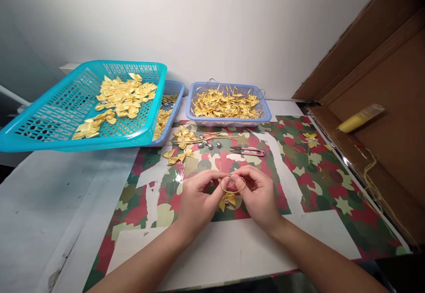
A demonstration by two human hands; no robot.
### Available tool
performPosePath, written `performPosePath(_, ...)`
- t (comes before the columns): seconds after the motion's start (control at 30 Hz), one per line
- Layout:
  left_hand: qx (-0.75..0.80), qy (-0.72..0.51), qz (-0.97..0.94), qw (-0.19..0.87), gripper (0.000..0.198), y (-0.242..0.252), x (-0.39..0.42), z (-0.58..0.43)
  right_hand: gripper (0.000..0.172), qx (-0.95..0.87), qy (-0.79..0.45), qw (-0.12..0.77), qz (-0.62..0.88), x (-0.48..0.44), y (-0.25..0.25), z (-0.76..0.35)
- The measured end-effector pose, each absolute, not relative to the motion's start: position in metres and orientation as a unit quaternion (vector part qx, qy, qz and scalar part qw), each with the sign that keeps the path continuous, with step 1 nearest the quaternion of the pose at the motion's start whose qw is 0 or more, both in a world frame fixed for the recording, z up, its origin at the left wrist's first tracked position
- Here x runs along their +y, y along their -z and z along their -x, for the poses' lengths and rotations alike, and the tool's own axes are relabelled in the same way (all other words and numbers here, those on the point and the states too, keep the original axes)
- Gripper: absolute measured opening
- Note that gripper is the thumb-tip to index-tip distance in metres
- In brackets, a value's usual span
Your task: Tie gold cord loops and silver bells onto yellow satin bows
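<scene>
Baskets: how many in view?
3. A teal basket at left; a blue basket partly hidden beneath it; a second blue basket at centre back. More could sit hidden behind the teal one.

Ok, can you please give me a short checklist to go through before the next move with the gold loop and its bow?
1. Grip: left hand and right hand both pinch the gold loop at its top: ok.
2. Yellow bow hangs below the loop, above the mat: ok.
3. Knot closed: hidden under the fingertips: cannot tell.
4. Snips lie free on the mat behind the hands: ok.
5. Silver bells lie loose on the mat: ok.
</scene>
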State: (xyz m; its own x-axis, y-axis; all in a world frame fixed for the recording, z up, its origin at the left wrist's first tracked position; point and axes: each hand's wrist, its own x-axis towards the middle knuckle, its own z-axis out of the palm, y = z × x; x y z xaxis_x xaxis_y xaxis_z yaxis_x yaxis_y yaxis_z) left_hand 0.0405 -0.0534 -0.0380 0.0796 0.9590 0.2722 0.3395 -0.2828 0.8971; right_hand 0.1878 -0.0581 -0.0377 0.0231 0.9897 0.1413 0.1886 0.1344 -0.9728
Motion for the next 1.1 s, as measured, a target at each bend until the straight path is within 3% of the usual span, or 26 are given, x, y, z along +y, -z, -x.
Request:
performPosePath(0.17, 0.48, -0.485, -0.66, 0.315, 0.011, 0.0371, -0.0531, -0.0396, 0.004, -0.623, -0.334, 0.501, 0.5, -0.059, 0.0354, -0.1894)
performPosePath(0.47, 0.467, -0.485, -0.669, 0.315, 0.01, 0.0384, -0.0551, -0.04, 0.008, -0.65, -0.302, 0.496, 0.49, -0.0587, 0.0304, -0.1911)
performPosePath(0.6, 0.455, -0.494, -0.692, 0.266, 0.003, 0.0399, -0.0537, -0.0388, 0.009, -0.626, -0.335, 0.5, 0.496, -0.0588, 0.0338, -0.1918)
performPosePath(0.77, 0.409, -0.516, -0.733, 0.171, 0.014, 0.0418, -0.0499, -0.0355, 0.011, -0.573, -0.416, 0.497, 0.502, -0.0583, 0.034, -0.192)
performPosePath(1.1, 0.379, -0.522, -0.754, 0.122, 0.014, 0.0371, -0.0472, -0.0326, 0.017, -0.484, -0.543, 0.497, 0.474, -0.0577, 0.0295, -0.1911)
